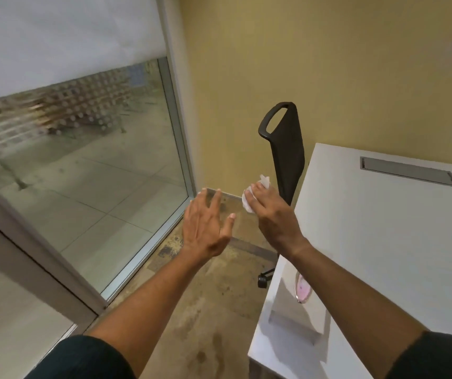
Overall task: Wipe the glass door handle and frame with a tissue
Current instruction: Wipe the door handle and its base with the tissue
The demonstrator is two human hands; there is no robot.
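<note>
Between the curled fingers of the right hand [267, 212], one crumpled white tissue [255, 194] sits in its grip, bunched with no clear long axis. Left of that grip, the left hand [205, 228] hangs open, fingers spread, holding nothing. Farther left stands the metal-framed glass door [96, 165]; right, one white table [383, 228]; beyond, one black chair [285, 143] against a yellow wall [328, 64].

Office — desk [383, 242]; swivel chair [287, 149]

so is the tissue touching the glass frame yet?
Apart. The head view shows the tissue held in the right hand out over the floor, with bare floor and wall showing between it and the metal frame.
</note>
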